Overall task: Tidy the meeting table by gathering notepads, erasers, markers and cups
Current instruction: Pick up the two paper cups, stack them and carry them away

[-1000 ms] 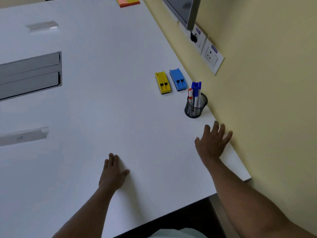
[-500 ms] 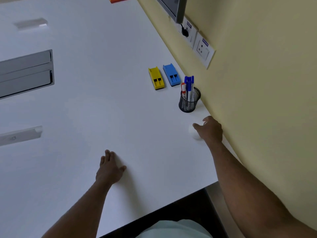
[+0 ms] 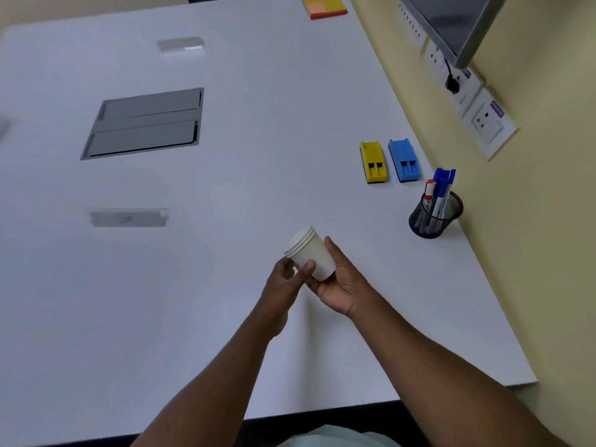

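A stack of white paper cups (image 3: 311, 253) is held tilted above the white table (image 3: 225, 195), rims pointing up and left. My right hand (image 3: 342, 282) cradles it from below and the right. My left hand (image 3: 283, 282) pinches its side with thumb and fingers. To the right lie a yellow eraser (image 3: 373, 161) and a blue eraser (image 3: 403, 160) side by side. A black mesh holder (image 3: 435, 217) with several markers (image 3: 440, 191) stands near the wall. A yellow and orange notepad (image 3: 324, 6) lies at the table's far edge.
A grey cable hatch (image 3: 145, 124) is set into the table at the left, with smaller flaps (image 3: 129, 217) nearby. The yellow wall (image 3: 532, 253) with sockets (image 3: 488, 122) and a screen (image 3: 451, 24) runs along the right edge.
My right hand took the cup stack from beside the wall and brought it left over the table. My left hand lifted off the table and joined on the cups.
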Demonstrator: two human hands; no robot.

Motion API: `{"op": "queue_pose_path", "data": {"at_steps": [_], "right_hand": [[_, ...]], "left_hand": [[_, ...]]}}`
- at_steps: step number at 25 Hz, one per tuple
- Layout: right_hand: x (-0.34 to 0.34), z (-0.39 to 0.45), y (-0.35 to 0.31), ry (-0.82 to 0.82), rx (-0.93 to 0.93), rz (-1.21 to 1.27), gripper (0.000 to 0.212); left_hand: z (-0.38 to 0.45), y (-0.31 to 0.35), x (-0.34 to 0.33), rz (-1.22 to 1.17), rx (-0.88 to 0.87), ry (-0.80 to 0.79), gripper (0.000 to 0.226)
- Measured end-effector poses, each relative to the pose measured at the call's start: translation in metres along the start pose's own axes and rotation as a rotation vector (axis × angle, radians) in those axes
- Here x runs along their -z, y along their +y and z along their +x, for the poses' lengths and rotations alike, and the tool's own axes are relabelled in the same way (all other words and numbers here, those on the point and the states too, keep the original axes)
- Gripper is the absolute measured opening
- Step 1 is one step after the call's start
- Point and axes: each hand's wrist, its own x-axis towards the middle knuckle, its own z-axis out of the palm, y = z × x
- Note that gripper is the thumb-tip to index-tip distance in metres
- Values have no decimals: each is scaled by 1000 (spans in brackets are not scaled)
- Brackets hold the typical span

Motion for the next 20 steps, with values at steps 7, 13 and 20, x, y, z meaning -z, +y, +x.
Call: {"op": "queue_pose_path", "data": {"at_steps": [7,13,20], "right_hand": [[-26,24,54,98,-158,-440,50],[-53,45,73,223,467,-1514,21],[-82,76,97,-89,603,-1880,20]], "left_hand": [[-10,6,50,-203,-121,166,56],[-10,5,118,524,-130,488,83],[-9,-9,173,813,-98,489,92]]}}
